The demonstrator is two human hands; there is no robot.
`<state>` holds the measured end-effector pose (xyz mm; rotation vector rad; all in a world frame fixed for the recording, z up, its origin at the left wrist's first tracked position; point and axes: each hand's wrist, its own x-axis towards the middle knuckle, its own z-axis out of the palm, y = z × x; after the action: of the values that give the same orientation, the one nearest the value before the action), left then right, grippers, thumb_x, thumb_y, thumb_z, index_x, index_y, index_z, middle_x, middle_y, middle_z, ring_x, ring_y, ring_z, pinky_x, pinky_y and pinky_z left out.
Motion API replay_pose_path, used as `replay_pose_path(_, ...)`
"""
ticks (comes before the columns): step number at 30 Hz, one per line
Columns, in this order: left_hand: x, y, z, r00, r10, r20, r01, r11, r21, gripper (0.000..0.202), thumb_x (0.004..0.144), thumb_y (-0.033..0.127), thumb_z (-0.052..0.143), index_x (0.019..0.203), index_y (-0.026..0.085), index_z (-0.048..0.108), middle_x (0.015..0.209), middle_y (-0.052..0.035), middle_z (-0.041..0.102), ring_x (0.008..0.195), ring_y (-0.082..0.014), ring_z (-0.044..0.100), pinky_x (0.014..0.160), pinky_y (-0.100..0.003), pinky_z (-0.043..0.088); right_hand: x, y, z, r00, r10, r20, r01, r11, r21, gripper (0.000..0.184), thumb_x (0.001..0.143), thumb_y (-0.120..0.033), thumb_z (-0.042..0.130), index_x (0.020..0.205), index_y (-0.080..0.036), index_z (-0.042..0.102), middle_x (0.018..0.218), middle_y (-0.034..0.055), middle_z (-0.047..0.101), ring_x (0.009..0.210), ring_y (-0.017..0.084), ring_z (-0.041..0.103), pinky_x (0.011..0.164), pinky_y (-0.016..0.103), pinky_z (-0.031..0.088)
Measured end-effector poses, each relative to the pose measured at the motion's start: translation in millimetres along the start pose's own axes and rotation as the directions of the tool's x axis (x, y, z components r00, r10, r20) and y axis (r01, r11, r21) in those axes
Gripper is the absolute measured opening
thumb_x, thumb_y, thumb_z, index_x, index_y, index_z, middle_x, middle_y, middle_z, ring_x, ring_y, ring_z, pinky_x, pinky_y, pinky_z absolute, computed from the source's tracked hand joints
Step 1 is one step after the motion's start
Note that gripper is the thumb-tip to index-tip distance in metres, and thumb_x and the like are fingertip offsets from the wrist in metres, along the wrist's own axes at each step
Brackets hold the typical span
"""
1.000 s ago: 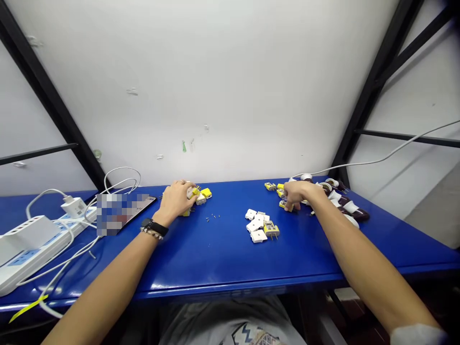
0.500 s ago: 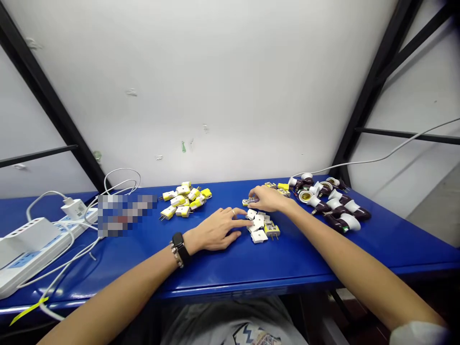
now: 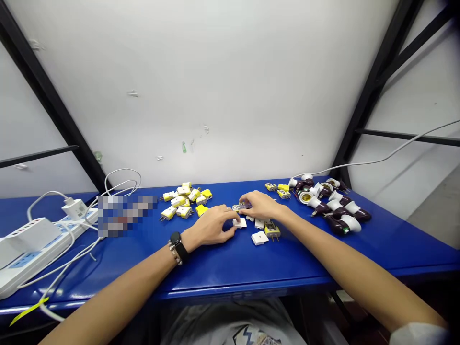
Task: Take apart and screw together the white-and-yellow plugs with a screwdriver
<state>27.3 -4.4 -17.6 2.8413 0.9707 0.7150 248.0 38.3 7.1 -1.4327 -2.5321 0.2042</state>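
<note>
Two hands met near the middle of the blue worktop [image 3: 223,268]. The right hand [image 3: 261,205] was closed in a pinch on a small yellow plug piece [image 3: 240,206], held just above the surface. The left hand [image 3: 212,227] lay low with its fingers bent, the tips touching a white cover [image 3: 239,222] that rested flat on the worktop directly below the yellow plug piece. Whether that hand actually gripped the cover could not be told.

Just right of the cover sat a few more loose white covers [image 3: 259,237] and a yellow plug with prongs [image 3: 272,231]. A heap of yellow-and-white plugs [image 3: 184,199] lay toward the back edge, left of the hands. Brown lamp sockets [image 3: 336,207] were clustered toward the back right corner. A white power strip [image 3: 27,242] with its cables occupied the left end, and a black watch [image 3: 176,239] sat on the left wrist.
</note>
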Motion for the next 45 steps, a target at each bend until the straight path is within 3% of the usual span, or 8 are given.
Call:
replay_pose_path(4, 0.6, -14.8, -15.4, 0.964, -0.113, -0.241, 0.083, 0.988, -0.13, 0.016, 0.083, 0.019, 0.064, 0.098, 0.02, 0.068, 0.094, -0.0034, 0.073, 0.085, -0.0185, 0.066, 0.077, -0.03, 0.051, 2.6, 0.3, 2.5, 0.999, -0.038, 0.022, 0.034, 0.983, 0.183, 0.038, 0.079, -0.041, 0.074, 0.109, -0.018, 0.076, 0.101, 0.0081, 0.077, 0.089, 0.024, 0.069, 0.071, 0.027, 0.047)
replay_pose_path(6, 0.1, -23.0, -20.0, 0.948, -0.162, -0.274, 0.113, 0.976, -0.186, 0.017, 0.083, 0.019, 0.063, 0.1, 0.02, 0.068, 0.096, -0.0034, 0.075, 0.086, -0.018, 0.067, 0.077, -0.029, 0.052, 4.2, -0.1, 4.7, 0.996, -0.084, 0.031, 0.071, 0.954, 0.29, 0.037, 0.077, -0.039, 0.076, 0.107, -0.017, 0.077, 0.1, 0.0069, 0.077, 0.087, 0.023, 0.069, 0.073, 0.027, 0.048)
replay_pose_path(11, -2.5, -31.9, -13.9, 0.988, -0.128, -0.085, 0.108, 0.973, -0.203, 0.024, 0.083, 0.018, 0.062, 0.104, 0.021, 0.072, 0.1, -0.0036, 0.077, 0.09, -0.0188, 0.07, 0.081, -0.03, 0.053, 5.7, -4.6, 11.6, 0.984, -0.175, 0.019, 0.149, 0.885, 0.441, 0.029, 0.076, -0.025, 0.073, 0.103, -0.015, 0.077, 0.093, 0.0058, 0.077, 0.084, 0.02, 0.069, 0.071, 0.026, 0.048)
replay_pose_path(16, -2.9, -30.4, -12.9, 0.992, -0.114, -0.061, 0.105, 0.986, -0.128, 0.025, 0.081, 0.017, 0.061, 0.104, 0.02, 0.072, 0.101, -0.0045, 0.076, 0.091, -0.0201, 0.07, 0.083, -0.031, 0.052, 5.0, -6.2, 11.6, 0.985, -0.174, -0.016, 0.163, 0.881, 0.443, 0.042, 0.07, -0.018, 0.077, 0.111, -0.016, 0.072, 0.097, 0.0056, 0.075, 0.086, 0.019, 0.068, 0.074, 0.026, 0.048)
replay_pose_path(20, -4.4, -32.9, -15.5, 0.991, -0.133, -0.017, 0.131, 0.988, -0.086, 0.027, 0.082, 0.02, 0.061, 0.105, 0.021, 0.073, 0.102, -0.0046, 0.076, 0.093, -0.0208, 0.07, 0.085, -0.031, 0.052, 3.8, -5.0, 6.7, 0.989, -0.14, -0.049, 0.148, 0.915, 0.376, 0.042, 0.07, -0.027, 0.082, 0.109, -0.016, 0.072, 0.097, 0.0056, 0.074, 0.085, 0.019, 0.067, 0.073, 0.027, 0.048)
replay_pose_path(26, -4.0, -32.8, -12.3, 0.99, -0.139, 0.035, 0.14, 0.988, -0.058, 0.029, 0.083, 0.021, 0.061, 0.108, 0.02, 0.074, 0.098, -0.0047, 0.077, 0.087, -0.0201, 0.07, 0.081, -0.03, 0.052, 2.3, -0.9, 12.1, 0.993, -0.11, 0.035, 0.098, 0.965, 0.241, 0.042, 0.072, -0.048, 0.081, 0.101, -0.018, 0.076, 0.105, 0.0083, 0.073, 0.096, 0.025, 0.068, 0.078, 0.028, 0.049)
replay_pose_path(36, -2.4, -25.3, -13.1, 0.987, -0.154, 0.049, 0.153, 0.988, 0.02, 0.025, 0.084, 0.023, 0.063, 0.105, 0.023, 0.076, 0.091, -0.0032, 0.073, 0.082, -0.0193, 0.066, 0.076, -0.029, 0.049, 0.5, -5.4, 8.4, 0.989, -0.135, 0.063, 0.122, 0.977, 0.177, 0.039, 0.074, -0.05, 0.079, 0.097, -0.018, 0.078, 0.099, 0.008, 0.075, 0.088, 0.023, 0.068, 0.073, 0.027, 0.047)
replay_pose_path(45, 0.0, -13.7, -11.1, 0.991, -0.076, 0.109, 0.064, 0.992, 0.112, 0.029, 0.1, 0.035, 0.051, 0.117, 0.03, 0.074, 0.092, -0.0046, 0.063, 0.083, -0.0189, 0.061, 0.075, -0.029, 0.047, -1.5, -8.6, 6.8, 0.988, -0.133, 0.082, 0.115, 0.975, 0.192, 0.033, 0.073, -0.048, 0.081, 0.084, -0.018, 0.078, 0.08, 0.0055, 0.074, 0.073, 0.019, 0.064, 0.062, 0.024, 0.042)
